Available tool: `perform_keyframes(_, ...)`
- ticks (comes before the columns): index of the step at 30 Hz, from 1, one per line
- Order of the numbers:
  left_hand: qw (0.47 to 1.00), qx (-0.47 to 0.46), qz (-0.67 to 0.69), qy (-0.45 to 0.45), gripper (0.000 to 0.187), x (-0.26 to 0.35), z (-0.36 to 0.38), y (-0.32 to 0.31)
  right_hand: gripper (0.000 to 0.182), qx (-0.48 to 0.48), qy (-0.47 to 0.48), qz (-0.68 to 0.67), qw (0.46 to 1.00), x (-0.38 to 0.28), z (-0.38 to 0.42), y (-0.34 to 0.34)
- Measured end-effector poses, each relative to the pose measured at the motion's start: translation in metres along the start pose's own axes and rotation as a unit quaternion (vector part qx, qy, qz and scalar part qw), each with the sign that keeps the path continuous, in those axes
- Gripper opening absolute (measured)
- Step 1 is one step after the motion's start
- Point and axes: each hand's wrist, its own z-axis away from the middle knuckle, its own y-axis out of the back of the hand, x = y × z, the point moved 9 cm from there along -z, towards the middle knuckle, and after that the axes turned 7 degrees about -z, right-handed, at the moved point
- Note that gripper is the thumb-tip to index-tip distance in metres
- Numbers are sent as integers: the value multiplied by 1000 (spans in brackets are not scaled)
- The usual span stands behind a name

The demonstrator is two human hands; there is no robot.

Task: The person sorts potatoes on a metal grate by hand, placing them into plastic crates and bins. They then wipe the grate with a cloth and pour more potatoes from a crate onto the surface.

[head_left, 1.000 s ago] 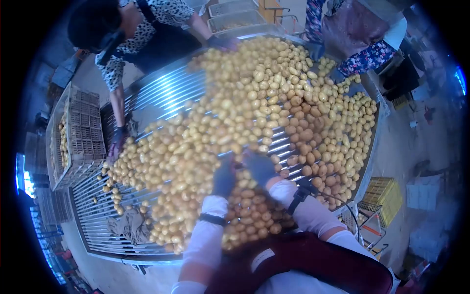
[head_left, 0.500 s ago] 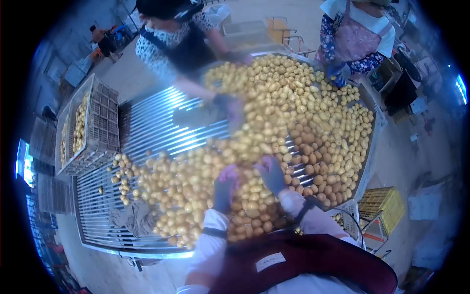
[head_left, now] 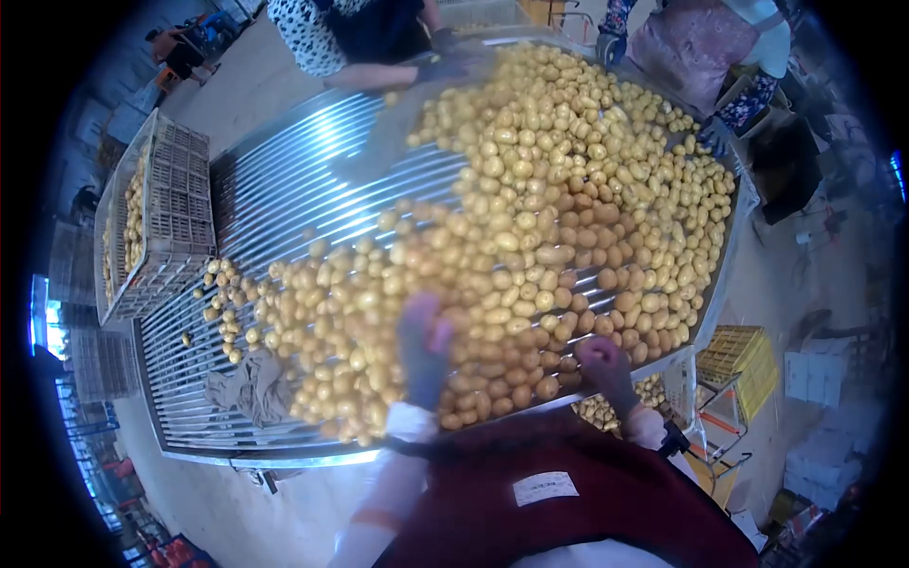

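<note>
Many yellow potatoes lie spread over a slatted metal sorting table. A browner group of potatoes shows right of the middle. My left hand, in a grey glove with pinkish fingertips, is over the potatoes near the front; motion blur hides its finger shape and whether it holds one. My right hand, gloved alike, is at the table's near right edge beside the potatoes. Its fingers are curled in, and what they hold, if anything, is hidden.
A crate of potatoes stands on the table's left end. A crumpled grey cloth lies on the slats. Across the table work two people, one's gloved hand blurred. A yellow crate stands at right, potatoes below the near edge.
My hands were close together over the potatoes; now the right has moved right and back to the near edge. The left has shifted slightly left. A co-worker's hand has drawn back toward the far edge.
</note>
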Motion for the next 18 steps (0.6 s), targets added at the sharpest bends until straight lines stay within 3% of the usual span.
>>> perform_keyframes(2,979,89,-181,-7,53,-35,-5,44,12,-4,57,79,995,-37,1,-43)
perform_keyframes(3,970,75,-230,-17,54,-47,-4,49,18,-32,201,172,964,-60,0,-72)
perform_keyframes(5,943,45,-327,-34,57,-66,1,47,24,-191,207,258,924,-50,-12,-134)
perform_keyframes(8,949,10,-316,-21,57,-79,12,37,20,-172,200,346,900,-22,-42,-144)
perform_keyframes(10,956,-7,-293,-17,56,-81,19,35,15,-51,140,468,871,-35,-87,-100)
perform_keyframes(14,968,-15,-251,6,52,-70,27,35,29,69,224,395,888,-9,-147,-13)
perform_keyframes(15,964,10,-266,-10,51,-57,26,38,29,93,209,386,894,-16,-160,-5)
perform_keyframes(17,972,-75,-212,70,51,-53,28,35,30,143,179,368,901,-31,-175,14)
perform_keyframes(18,970,-115,-184,110,50,-54,31,30,30,148,234,387,880,-48,-173,4)
